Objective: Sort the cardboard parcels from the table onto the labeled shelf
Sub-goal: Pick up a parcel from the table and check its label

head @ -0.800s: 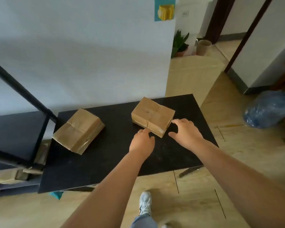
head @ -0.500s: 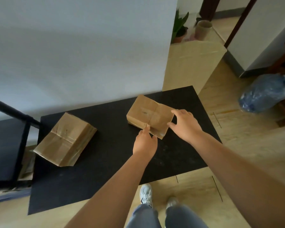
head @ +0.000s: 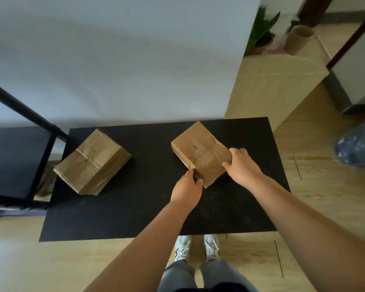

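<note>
Two brown cardboard parcels lie on the black table [head: 135, 211]. The right parcel [head: 198, 152] sits near the table's far right, turned diagonally, with a small dark mark on its taped top. My left hand [head: 187, 189] pinches its near left edge. My right hand [head: 241, 166] grips its right edge, thumb on top. The left parcel [head: 93, 163] rests alone near the table's left end. The black shelf [head: 15, 163] stands left of the table; its labels are out of sight.
Some cardboard parcels [head: 45, 182] show on a lower shelf level. A white wall runs behind the table. A potted plant [head: 261, 32], a cardboard tube [head: 299, 39] and a blue plastic bag [head: 358, 146] sit on the wooden floor to the right. My shoes [head: 196, 247] are at the table's front edge.
Both hands have closed in on the right parcel and now grip its edges. My view has tilted further down, showing my legs.
</note>
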`<action>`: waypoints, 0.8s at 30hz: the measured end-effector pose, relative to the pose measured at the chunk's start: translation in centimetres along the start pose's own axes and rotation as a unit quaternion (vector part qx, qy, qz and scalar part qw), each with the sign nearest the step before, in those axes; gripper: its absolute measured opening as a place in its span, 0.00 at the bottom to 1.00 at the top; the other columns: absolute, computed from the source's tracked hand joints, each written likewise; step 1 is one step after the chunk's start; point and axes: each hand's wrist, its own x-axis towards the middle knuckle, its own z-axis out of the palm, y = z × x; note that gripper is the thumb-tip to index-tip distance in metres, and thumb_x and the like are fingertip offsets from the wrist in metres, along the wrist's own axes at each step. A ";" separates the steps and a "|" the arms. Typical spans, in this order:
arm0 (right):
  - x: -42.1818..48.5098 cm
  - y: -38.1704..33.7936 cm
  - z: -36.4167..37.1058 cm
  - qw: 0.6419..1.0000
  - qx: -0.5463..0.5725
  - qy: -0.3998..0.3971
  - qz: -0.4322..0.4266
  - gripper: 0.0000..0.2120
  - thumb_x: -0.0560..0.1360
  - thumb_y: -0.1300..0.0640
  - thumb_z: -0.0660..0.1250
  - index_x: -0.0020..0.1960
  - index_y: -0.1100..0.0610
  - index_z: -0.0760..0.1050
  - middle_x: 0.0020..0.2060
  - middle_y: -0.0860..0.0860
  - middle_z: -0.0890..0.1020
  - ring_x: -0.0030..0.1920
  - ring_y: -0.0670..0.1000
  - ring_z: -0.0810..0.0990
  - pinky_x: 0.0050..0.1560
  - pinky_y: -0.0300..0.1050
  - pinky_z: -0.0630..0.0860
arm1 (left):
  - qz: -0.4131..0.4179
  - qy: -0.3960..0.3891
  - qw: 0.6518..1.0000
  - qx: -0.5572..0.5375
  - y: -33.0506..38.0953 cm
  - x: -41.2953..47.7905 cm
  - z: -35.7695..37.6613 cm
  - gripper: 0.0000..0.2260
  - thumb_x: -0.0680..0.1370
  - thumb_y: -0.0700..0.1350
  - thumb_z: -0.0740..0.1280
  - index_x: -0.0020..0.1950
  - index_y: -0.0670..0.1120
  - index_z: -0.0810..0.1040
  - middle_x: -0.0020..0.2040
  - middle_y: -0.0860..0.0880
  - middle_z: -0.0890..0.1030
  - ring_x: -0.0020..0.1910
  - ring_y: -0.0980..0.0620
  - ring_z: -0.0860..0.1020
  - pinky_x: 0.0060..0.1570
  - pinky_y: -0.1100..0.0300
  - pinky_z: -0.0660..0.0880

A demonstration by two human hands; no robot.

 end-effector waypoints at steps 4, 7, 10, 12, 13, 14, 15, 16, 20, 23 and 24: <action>-1.1 0.3 0.1 0.999 0.050 -0.010 -0.008 0.29 0.78 0.51 0.67 0.76 0.54 0.62 0.69 0.56 0.69 0.60 0.55 0.79 0.48 0.44 0.75 | -0.021 0.011 0.998 -0.057 -0.5 -0.4 -0.1 0.24 0.82 0.50 0.62 0.79 0.51 0.64 0.68 0.48 0.77 0.42 0.58 0.79 0.34 0.67 0.75; -1.9 0.3 -0.6 0.996 0.083 -0.004 -0.041 0.28 0.78 0.50 0.67 0.75 0.54 0.65 0.67 0.54 0.72 0.57 0.53 0.79 0.47 0.41 0.74 | -0.015 0.049 0.994 -0.095 -0.3 -1.1 -0.9 0.25 0.82 0.50 0.63 0.79 0.52 0.63 0.70 0.49 0.76 0.46 0.61 0.78 0.34 0.69 0.72; -2.5 -0.1 -1.6 0.988 0.130 0.016 -0.077 0.24 0.78 0.51 0.67 0.72 0.52 0.69 0.63 0.52 0.77 0.56 0.50 0.79 0.47 0.40 0.74 | 0.003 0.100 0.982 -0.159 0.4 -2.1 -1.9 0.25 0.82 0.50 0.64 0.78 0.51 0.64 0.69 0.50 0.77 0.49 0.61 0.75 0.35 0.70 0.69; -2.9 -0.5 -2.3 0.980 0.170 0.039 -0.095 0.20 0.78 0.52 0.67 0.69 0.52 0.72 0.60 0.50 0.79 0.56 0.50 0.80 0.50 0.42 0.75 | 0.024 0.141 0.972 -0.188 1.1 -2.6 -2.9 0.25 0.80 0.50 0.66 0.77 0.51 0.66 0.66 0.51 0.78 0.52 0.59 0.74 0.39 0.67 0.70; -3.1 -0.7 -2.6 0.975 0.189 0.051 -0.101 0.19 0.78 0.53 0.68 0.68 0.53 0.73 0.59 0.49 0.80 0.56 0.49 0.80 0.51 0.42 0.76 | 0.028 0.161 0.967 -0.194 1.4 -2.8 -3.4 0.24 0.80 0.50 0.67 0.75 0.51 0.67 0.65 0.52 0.78 0.52 0.58 0.74 0.39 0.67 0.70; -3.2 -1.0 -3.0 0.971 0.206 0.063 -0.105 0.18 0.78 0.53 0.68 0.67 0.53 0.73 0.58 0.48 0.80 0.55 0.48 0.79 0.51 0.41 0.75 | 0.029 0.179 0.963 -0.198 1.7 -3.0 -3.9 0.23 0.80 0.49 0.67 0.74 0.51 0.68 0.62 0.53 0.78 0.51 0.58 0.74 0.38 0.68 0.69; -3.4 -1.2 -3.4 0.966 0.222 0.073 -0.109 0.18 0.78 0.54 0.68 0.66 0.53 0.73 0.57 0.48 0.80 0.54 0.47 0.79 0.50 0.40 0.74 | 0.029 0.197 0.959 -0.203 2.0 -3.0 -4.5 0.21 0.80 0.49 0.68 0.72 0.50 0.70 0.60 0.54 0.78 0.50 0.58 0.75 0.37 0.69 0.69; -3.5 -1.4 -3.6 0.962 0.236 0.082 -0.113 0.17 0.78 0.55 0.69 0.66 0.53 0.74 0.55 0.47 0.80 0.52 0.46 0.78 0.48 0.38 0.73 | 0.028 0.211 0.955 -0.208 2.2 -3.0 -5.0 0.20 0.80 0.50 0.68 0.71 0.50 0.71 0.57 0.55 0.77 0.49 0.58 0.75 0.36 0.69 0.69; -3.6 -2.0 -3.8 0.956 0.254 0.091 -0.119 0.15 0.78 0.56 0.69 0.64 0.54 0.74 0.54 0.47 0.81 0.50 0.46 0.79 0.41 0.32 0.71 | 0.011 0.228 0.952 -0.204 2.5 -2.6 -6.0 0.19 0.81 0.52 0.66 0.70 0.49 0.71 0.58 0.52 0.79 0.48 0.57 0.76 0.37 0.66 0.71; -3.5 -2.3 -3.2 0.959 0.252 0.056 -0.117 0.18 0.78 0.56 0.68 0.67 0.54 0.72 0.59 0.50 0.80 0.56 0.49 0.80 0.46 0.37 0.73 | 0.001 0.204 0.958 -0.203 2.1 -1.9 -6.2 0.21 0.82 0.52 0.64 0.73 0.49 0.70 0.64 0.49 0.79 0.54 0.53 0.77 0.46 0.61 0.73; -3.4 -2.4 -3.1 0.961 0.248 0.049 -0.115 0.18 0.79 0.56 0.67 0.68 0.54 0.71 0.61 0.50 0.80 0.58 0.50 0.80 0.49 0.39 0.74 | 0.004 0.198 0.957 -0.210 1.9 -1.7 -6.3 0.21 0.82 0.52 0.63 0.74 0.49 0.69 0.65 0.49 0.78 0.57 0.52 0.77 0.48 0.60 0.74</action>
